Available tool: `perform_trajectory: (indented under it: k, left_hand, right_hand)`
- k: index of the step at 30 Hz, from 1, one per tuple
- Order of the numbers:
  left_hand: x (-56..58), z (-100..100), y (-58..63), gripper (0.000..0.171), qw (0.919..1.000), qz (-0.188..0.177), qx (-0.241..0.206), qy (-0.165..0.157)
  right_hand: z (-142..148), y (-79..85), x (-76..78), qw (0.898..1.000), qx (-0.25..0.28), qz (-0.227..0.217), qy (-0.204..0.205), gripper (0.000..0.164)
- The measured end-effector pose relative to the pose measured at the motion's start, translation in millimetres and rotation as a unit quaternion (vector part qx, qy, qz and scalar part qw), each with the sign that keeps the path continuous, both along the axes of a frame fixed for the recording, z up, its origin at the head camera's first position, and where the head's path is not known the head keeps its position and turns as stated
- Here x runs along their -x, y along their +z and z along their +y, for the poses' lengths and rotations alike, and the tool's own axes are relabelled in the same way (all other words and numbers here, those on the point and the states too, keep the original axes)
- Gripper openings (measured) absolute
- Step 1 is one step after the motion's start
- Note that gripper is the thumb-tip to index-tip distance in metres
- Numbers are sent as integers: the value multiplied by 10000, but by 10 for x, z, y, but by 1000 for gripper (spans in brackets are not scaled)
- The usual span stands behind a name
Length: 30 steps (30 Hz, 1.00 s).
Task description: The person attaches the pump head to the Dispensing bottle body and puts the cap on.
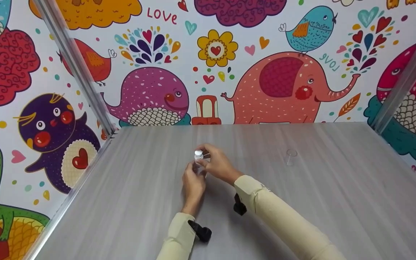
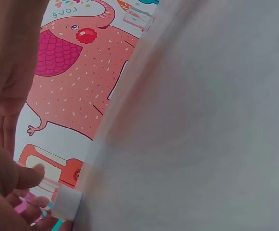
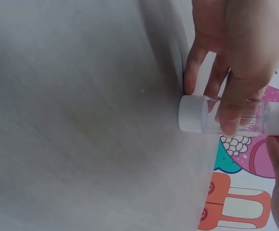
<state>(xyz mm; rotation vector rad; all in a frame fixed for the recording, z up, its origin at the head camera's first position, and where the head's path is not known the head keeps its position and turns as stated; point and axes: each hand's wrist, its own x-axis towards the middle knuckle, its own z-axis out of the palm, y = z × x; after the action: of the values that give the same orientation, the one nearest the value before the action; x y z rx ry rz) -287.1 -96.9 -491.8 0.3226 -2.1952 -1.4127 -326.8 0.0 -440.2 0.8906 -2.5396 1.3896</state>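
A small clear bottle [image 3: 214, 115] with a white base [image 3: 192, 114] and a white top [image 1: 198, 154] stands upright, its base right at the tabletop. My left hand [image 1: 194, 184] grips the clear body, thumb and fingers on opposite sides in the right wrist view. At the upper end, my right hand [image 1: 218, 164] pinches the white top between thumb and fingers. The left wrist view shows the white base [image 2: 67, 203] below the left fingers, while the right hand [image 2: 11, 77] hangs at its left edge.
A clear, cup-like cap [image 1: 291, 157] stands on the grey wood-grain table [image 1: 139, 202], right of the hands. Cartoon-printed panels [image 1: 215, 79] rise behind and beside the table, with metal posts [image 1: 76, 68] at the corners. Both sleeves carry black wrist mounts.
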Motion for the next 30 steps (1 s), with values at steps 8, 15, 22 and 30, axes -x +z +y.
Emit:
perform_trajectory:
  k: [8, 15, 22, 30]
  left_hand:
    - [-19, 7, 33, 25, 9996, -251, -10, 88]
    - [-2, -9, 26, 23, 9994, -319, -55, 92]
    - [7, -4, 16, 26, 9993, -314, -171, 44]
    - [0, -17, 2, 22, 9999, -127, -90, -34]
  right_hand:
    - [13, 15, 18, 9998, -80, -164, -106, 32]
    - [22, 4, 43, 9985, 95, -535, -117, 41]
    - [44, 31, 10, 9980, 362, -504, -149, 43]
    - [39, 25, -36, 9989, 431, 141, -87, 35]
